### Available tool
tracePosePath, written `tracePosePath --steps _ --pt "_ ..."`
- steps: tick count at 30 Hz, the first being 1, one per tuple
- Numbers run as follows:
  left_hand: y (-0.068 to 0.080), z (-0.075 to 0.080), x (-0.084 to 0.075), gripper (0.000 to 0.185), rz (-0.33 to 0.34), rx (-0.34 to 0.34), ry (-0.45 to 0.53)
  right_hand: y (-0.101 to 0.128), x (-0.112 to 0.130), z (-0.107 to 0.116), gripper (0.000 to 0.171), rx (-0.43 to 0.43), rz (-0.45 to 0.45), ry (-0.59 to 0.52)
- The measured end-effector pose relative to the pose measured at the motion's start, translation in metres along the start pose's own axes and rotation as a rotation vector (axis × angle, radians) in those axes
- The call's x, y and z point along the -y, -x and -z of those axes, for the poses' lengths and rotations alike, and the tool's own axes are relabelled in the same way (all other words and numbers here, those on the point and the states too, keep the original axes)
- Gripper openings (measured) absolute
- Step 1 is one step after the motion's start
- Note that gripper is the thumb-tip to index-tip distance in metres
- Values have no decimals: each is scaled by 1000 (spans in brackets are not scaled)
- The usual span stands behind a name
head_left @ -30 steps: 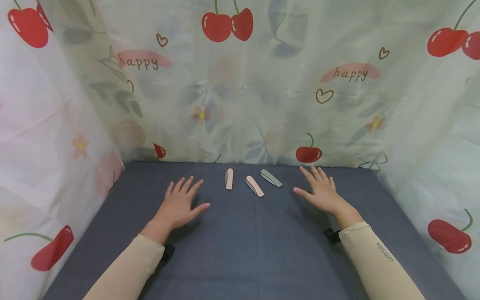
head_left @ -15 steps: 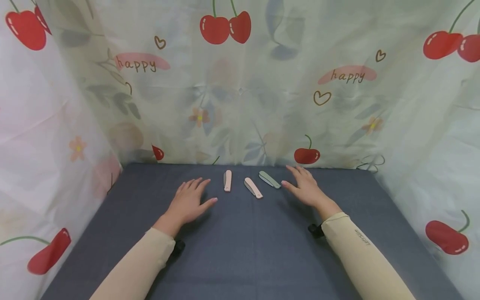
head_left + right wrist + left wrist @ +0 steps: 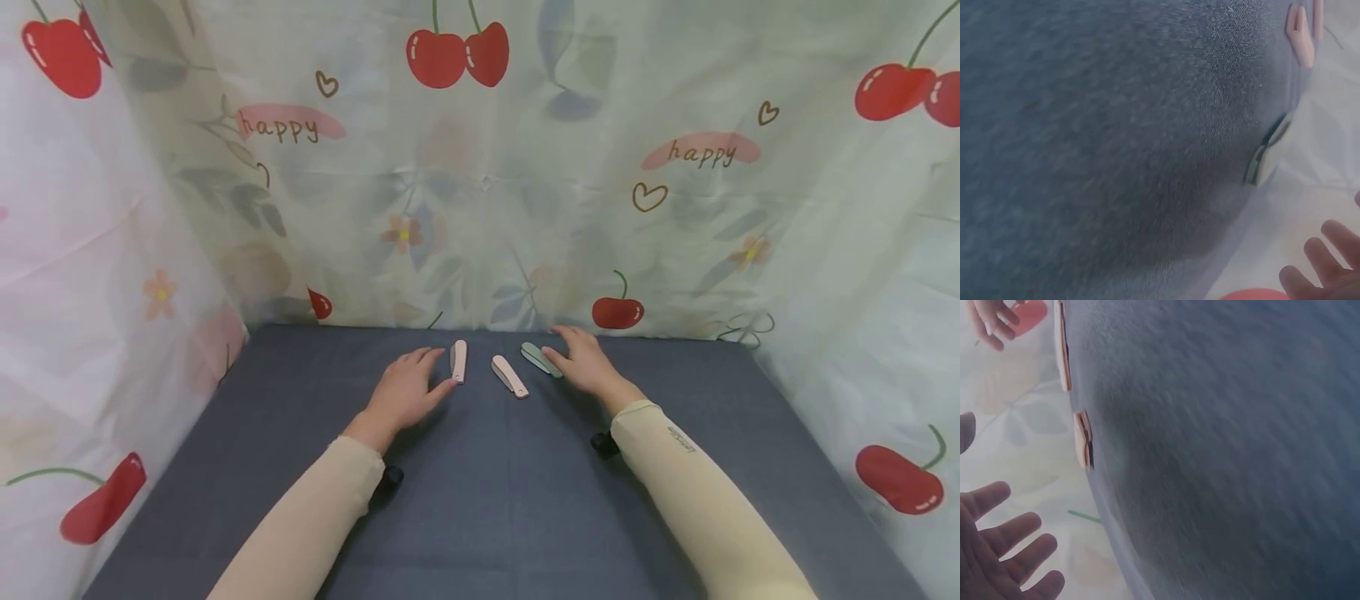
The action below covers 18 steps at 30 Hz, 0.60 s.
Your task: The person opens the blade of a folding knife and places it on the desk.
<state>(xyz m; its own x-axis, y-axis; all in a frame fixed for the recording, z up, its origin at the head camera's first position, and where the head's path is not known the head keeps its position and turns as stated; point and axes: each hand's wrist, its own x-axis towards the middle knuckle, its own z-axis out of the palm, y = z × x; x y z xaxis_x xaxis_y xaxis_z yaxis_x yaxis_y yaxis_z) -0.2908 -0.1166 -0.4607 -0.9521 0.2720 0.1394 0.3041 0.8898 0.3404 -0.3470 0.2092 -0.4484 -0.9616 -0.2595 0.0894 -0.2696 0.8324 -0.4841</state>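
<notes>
Three folded pocket knives lie on the dark cloth near its back edge. One pink folding knife [image 3: 461, 360] lies at the left, a second pink folding knife [image 3: 510, 377] in the middle, and a green folding knife [image 3: 536, 357] at the right. My left hand [image 3: 407, 388] hovers just left of the first pink knife, thumb tip right at its lower end and fingers spread. At the green knife's right side, my right hand [image 3: 588, 365] has its thumb overlapping the handle in the head view. Both hands hold nothing. The right wrist view also shows the green knife [image 3: 1266, 153], apart from the fingertips.
Dark grey cloth [image 3: 480, 500] covers the tabletop. Behind it hangs a pale curtain [image 3: 480, 208] printed with cherries, and similar curtain closes in both sides. A black wrist camera [image 3: 604, 445] sits under the right sleeve cuff, another [image 3: 388, 478] under the left.
Both hands have moved inward: the left rightward to the first pink knife, the right leftward to the green one. The three knives lie as before.
</notes>
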Motion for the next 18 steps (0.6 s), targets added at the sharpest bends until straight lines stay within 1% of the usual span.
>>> tracePosePath --steps 7,13,18 --pt "-11 -9 -8 65 8 -19 29 -15 -1 -9 55 -1 -31 -22" --pt "-15 -18 -16 61 23 -21 80 -23 -2 -18 50 21 -74 -18" --pt "-19 -24 -24 59 45 -15 111 -28 -1 -24 45 46 -117 -21"
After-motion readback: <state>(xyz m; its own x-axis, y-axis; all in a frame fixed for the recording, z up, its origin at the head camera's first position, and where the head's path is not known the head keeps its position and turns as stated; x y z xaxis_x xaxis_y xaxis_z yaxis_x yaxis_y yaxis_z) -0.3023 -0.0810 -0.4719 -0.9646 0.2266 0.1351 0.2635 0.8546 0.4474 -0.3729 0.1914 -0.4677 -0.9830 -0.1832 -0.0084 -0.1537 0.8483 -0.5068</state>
